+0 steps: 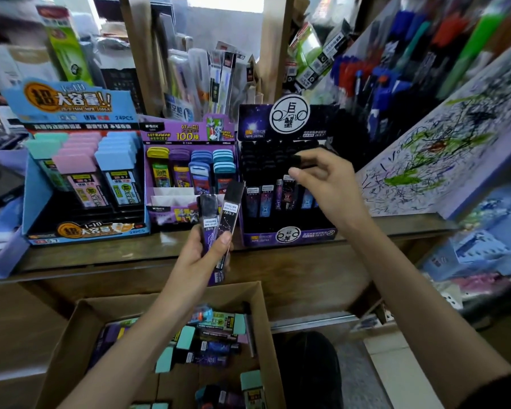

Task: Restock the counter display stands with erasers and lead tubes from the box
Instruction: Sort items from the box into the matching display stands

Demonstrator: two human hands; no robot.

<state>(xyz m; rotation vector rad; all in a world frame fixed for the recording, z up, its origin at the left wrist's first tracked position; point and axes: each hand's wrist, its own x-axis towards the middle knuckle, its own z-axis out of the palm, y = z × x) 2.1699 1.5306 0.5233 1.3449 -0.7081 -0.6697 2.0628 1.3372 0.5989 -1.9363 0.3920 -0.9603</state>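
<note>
My left hand [202,255] grips two black-capped purple lead tubes [219,219] upright, in front of the counter edge. My right hand [322,180] reaches into the dark purple constellation display stand [286,231] and pinches the black cap of a lead tube [300,162] standing among the rows there. Below, an open cardboard box [260,320] holds several loose lead tubes and mint-capped packs [213,340]. Two more stands sit to the left: a blue one [83,228] with pastel-capped packs and a purple Ultraman one [189,137].
The stands sit on a brown wooden counter [101,258]. A scribbled test pad [443,149] leans at the right beside racks of pens [390,75]. Hanging stationery packs [213,78] crowd the back. A dark shoe [310,370] shows on the floor by the box.
</note>
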